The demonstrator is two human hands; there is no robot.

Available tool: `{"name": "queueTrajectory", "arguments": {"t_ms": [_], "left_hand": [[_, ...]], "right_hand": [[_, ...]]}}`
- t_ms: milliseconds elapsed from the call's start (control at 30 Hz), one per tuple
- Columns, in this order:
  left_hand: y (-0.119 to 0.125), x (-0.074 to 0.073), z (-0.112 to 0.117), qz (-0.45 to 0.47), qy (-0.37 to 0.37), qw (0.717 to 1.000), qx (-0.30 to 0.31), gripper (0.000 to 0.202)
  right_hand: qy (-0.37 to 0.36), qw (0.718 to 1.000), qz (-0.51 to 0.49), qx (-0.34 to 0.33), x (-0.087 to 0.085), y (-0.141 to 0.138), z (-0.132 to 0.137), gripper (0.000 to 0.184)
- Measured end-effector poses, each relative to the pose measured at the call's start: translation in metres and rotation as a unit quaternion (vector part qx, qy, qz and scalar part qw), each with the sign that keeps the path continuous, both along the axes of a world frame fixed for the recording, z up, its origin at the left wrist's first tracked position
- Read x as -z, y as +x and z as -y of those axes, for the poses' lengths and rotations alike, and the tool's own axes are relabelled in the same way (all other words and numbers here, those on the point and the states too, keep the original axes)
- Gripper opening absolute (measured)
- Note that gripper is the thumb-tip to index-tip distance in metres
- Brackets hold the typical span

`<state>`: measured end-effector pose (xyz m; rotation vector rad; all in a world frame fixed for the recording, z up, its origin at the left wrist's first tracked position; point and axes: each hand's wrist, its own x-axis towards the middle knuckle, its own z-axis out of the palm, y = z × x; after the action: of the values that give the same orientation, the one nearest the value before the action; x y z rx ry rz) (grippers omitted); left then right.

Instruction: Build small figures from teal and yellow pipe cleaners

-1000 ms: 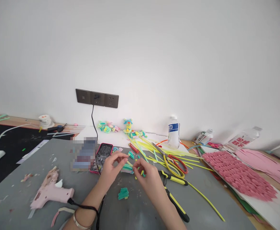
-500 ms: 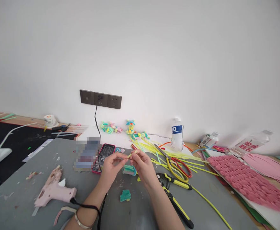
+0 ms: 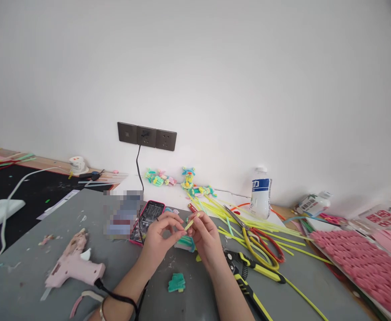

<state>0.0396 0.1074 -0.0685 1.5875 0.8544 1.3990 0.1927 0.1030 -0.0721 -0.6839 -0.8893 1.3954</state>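
From the head view, you are holding a short yellow strip (image 3: 190, 222) above the grey table (image 3: 31, 254), just in front of the pink phone (image 3: 148, 216). Your left hand (image 3: 158, 238) and right hand (image 3: 206, 238) are both pinching it, fingers narrow on its ends. A teal piece (image 3: 177, 283) is lying below them, and a pink glue gun (image 3: 73, 267) is resting well to the left.

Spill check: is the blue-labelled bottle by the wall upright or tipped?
Upright: the blue-labelled bottle stands on its base, cap on top.
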Motion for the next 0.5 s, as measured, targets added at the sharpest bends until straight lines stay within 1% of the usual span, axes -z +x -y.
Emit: {"name": "queueTrajectory", "arguments": {"t_ms": [233,367,433,500], "left_hand": [[0.0015,-0.0033,0.0049,-0.021,0.002,0.999,0.031,0.007],[0.0021,-0.0086,0.0088,-0.056,0.022,0.995,0.073,0.008],[0.0022,-0.0090,0.0091,-0.059,0.022,0.995,0.072,0.009],[0.0021,-0.0068,0.0077,-0.033,0.001,0.997,0.067,0.008]], "right_hand": [[-0.009,1.000,-0.022,0.006,-0.0012,-0.0036,0.0037,0.025],[-0.007,1.000,-0.004,-0.023,0.0004,-0.0042,0.0055,0.024],[-0.004,0.999,-0.001,-0.034,0.0023,-0.0038,0.0048,0.024],[0.003,1.000,-0.008,-0.017,0.0038,-0.0033,0.0036,0.024]]}}
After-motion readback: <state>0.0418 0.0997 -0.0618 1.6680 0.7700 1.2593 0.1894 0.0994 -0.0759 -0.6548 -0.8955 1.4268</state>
